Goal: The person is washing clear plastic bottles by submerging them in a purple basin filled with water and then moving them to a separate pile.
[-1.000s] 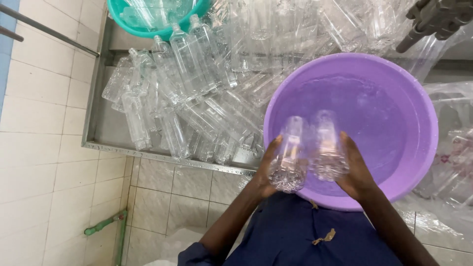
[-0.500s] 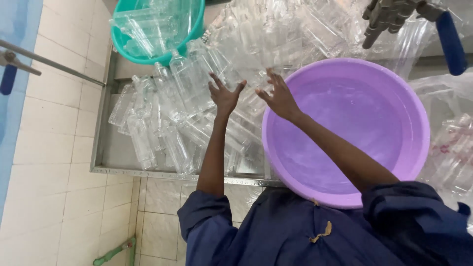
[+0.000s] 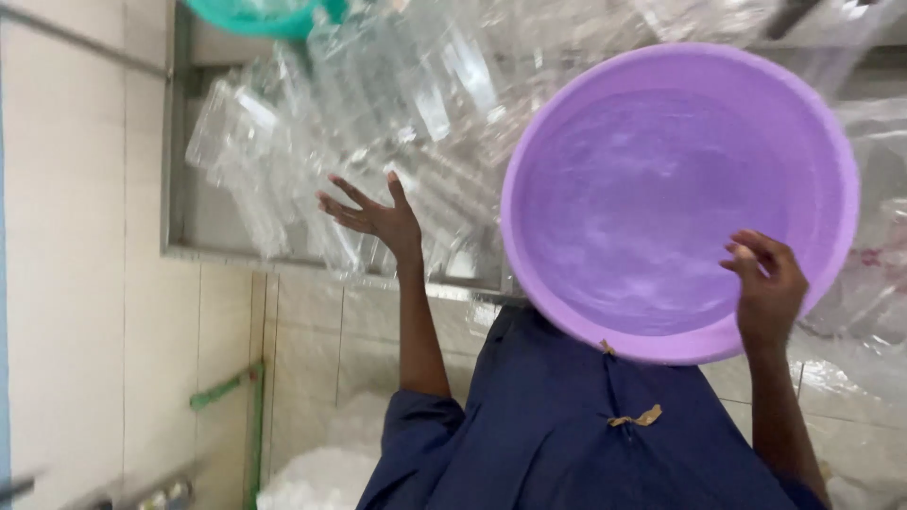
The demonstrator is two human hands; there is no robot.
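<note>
A large purple basin [image 3: 515, 203] with water in it rests against my dark blue garment [image 3: 586, 434]. My left hand [image 3: 373, 217] hovers with fingers spread above a heap of clear plastic bottles [image 3: 425, 104] lying in a metal sink [image 3: 175, 142]. It holds nothing. My right hand [image 3: 770, 283] is at the basin's lower right rim, its fingers loosely bent and apart. I see nothing in it. More clear bottles [image 3: 879, 264] lie to the right of the basin, blurred.
A teal basin [image 3: 255, 14] with bottles sits at the top left edge. White tiled wall runs below the sink, with a green pipe [image 3: 227, 387] on it. White bags [image 3: 312, 472] lie on the floor at the bottom.
A second ago each hand held a clear bottle over the basin. Both bottles have left my hands. The right hand has swung from the heap to the basin's right rim.
</note>
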